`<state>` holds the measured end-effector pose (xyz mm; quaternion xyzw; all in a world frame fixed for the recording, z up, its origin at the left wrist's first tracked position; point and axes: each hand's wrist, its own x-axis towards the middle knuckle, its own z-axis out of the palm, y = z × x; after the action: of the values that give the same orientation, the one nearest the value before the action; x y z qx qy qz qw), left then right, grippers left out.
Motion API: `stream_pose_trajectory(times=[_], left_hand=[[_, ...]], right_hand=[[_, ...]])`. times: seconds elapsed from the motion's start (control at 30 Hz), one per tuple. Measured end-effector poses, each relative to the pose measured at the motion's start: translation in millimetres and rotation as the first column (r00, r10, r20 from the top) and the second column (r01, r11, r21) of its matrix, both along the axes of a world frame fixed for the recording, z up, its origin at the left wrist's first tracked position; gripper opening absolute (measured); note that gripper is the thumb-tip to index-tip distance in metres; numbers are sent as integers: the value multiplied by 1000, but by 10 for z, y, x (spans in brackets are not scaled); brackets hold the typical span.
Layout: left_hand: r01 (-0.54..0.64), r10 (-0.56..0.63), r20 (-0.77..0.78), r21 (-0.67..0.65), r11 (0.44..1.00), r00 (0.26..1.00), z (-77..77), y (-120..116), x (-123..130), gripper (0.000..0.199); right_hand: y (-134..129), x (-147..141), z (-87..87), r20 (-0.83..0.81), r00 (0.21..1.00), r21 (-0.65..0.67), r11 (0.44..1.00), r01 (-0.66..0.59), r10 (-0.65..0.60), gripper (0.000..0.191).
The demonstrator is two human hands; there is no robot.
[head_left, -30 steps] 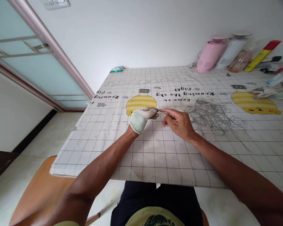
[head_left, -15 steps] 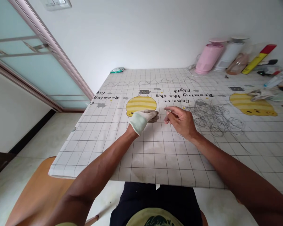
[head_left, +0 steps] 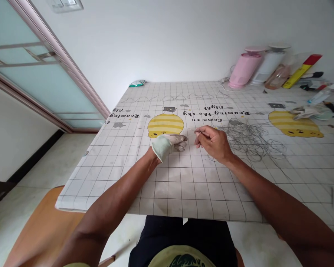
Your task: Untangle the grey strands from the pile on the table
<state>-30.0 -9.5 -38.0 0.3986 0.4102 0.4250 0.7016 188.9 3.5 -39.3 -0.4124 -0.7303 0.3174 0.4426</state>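
Note:
My left hand [head_left: 171, 144], in a pale work glove, is closed with its fingertips pressed together above the table. Just to its right, my bare right hand [head_left: 211, 141] makes a pinch with thumb and forefinger. Whatever thin thing either hand may hold is too small to make out. A loose heap of tangled thin dark wire [head_left: 253, 142] lies right beside and behind my right hand, with a loop showing under the wrist. Farther back, a row of thin bent wire shapes [head_left: 169, 98] stretches across the table.
A checked cloth [head_left: 183, 185] covers the table. At the back right stand a pink cylinder [head_left: 244, 69], a white one [head_left: 267, 66], a bottle [head_left: 278, 77] and a yellow-red box [head_left: 302, 72]. A crumpled glove [head_left: 311, 113] lies at right, a green-white packet [head_left: 137, 83] at back left.
My left hand has dropped slightly and turned, with its fingers drawn closer together. My right fingertips have come closer into a pinch. The view has shifted a little.

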Motion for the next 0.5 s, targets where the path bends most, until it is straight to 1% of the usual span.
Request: stream_pose_trajectory(times=[0.1,0.2,0.27,0.3,0.37,0.43,0.5], left_hand=[[-85,83,-143,-5,996,986,40,23,23,17],[-140,148,-295,46,989,944,66,33,70,15],[-158,177,-340,85,984,923,53,39,88,14],[-160,182,-336,92,983,924,38,42,88,13],[-150,164,-263,71,986,951,1,44,70,10],[-103,102,-120,6,995,987,-33,34,29,10],[-22,24,32,-71,997,999,-53,17,-16,12]], right_hand=[[-3,-2,18,-15,1000,-31,1000,-5,4,22],[-10,-13,39,-31,999,-87,996,-15,12,24],[-13,-19,57,-62,998,-138,990,-32,23,25],[-14,-20,68,-80,996,-160,986,-42,30,25],[-19,-19,89,-104,994,-180,982,-64,45,26],[-31,-11,111,-104,992,-158,984,-82,66,26],[-45,4,131,-90,991,-107,989,-106,97,25]])
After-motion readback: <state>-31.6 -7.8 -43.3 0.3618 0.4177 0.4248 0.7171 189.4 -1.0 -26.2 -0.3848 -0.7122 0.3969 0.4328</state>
